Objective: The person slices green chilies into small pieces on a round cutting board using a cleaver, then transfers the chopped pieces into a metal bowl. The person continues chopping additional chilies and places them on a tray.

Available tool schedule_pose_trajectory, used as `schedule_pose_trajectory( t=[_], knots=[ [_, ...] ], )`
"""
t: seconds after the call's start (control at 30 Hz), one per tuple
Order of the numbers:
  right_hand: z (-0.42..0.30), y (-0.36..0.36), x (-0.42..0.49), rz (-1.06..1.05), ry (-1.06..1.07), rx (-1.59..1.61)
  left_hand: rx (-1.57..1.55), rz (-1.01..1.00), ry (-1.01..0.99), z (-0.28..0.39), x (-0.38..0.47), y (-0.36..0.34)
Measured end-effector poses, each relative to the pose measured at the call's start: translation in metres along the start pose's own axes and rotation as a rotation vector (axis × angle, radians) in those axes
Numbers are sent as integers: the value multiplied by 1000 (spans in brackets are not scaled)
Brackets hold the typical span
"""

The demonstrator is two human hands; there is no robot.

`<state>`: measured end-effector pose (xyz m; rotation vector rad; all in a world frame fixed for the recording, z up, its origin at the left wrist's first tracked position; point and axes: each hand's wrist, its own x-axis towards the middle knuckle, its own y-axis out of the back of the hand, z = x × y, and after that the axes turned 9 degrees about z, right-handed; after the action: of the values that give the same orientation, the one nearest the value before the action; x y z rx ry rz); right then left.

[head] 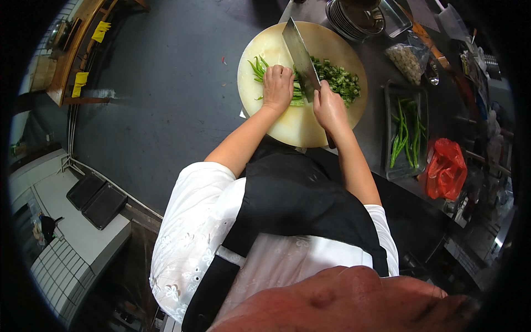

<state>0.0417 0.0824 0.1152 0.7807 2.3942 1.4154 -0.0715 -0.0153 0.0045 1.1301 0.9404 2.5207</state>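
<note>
On a round, cream-coloured cutting board (286,126), my left hand (278,87) presses down on a bunch of long green peppers (258,69). Their thin ends stick out to the left from beneath the palm. My right hand (330,103) grips the handle of a cleaver (301,60), whose broad blade stands just right of my left fingers. Part of the bunch shows between hand and blade. Chopped green pieces (338,79) lie heaped on the board to the right of the blade. The blade hides where its edge meets the peppers.
Right of the board, a clear tray (388,137) holds several whole green peppers (404,133). A red plastic bag (446,170) lies beside it. Farther back are a bag of pale pieces (404,62) and stacked metal plates (352,25). The metal worktop (375,120) borders the floor (161,83) on the left.
</note>
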Motion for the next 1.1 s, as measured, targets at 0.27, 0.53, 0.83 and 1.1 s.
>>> schedule_pose_trajectory(
  t=[0.27,0.53,0.83,1.1],
  knots=[
    [-13,42,-67,-107,18,-70,77,-24,10,-2,-3,-6],
    [-7,9,-57,-132,-6,-36,49,-53,-1,-2,0,-3],
    [-4,-20,16,-8,3,18,30,-6,22,-1,-2,-4],
    [-12,30,-47,-76,64,-4,33,-29,44,-2,-3,-4]
  ],
)
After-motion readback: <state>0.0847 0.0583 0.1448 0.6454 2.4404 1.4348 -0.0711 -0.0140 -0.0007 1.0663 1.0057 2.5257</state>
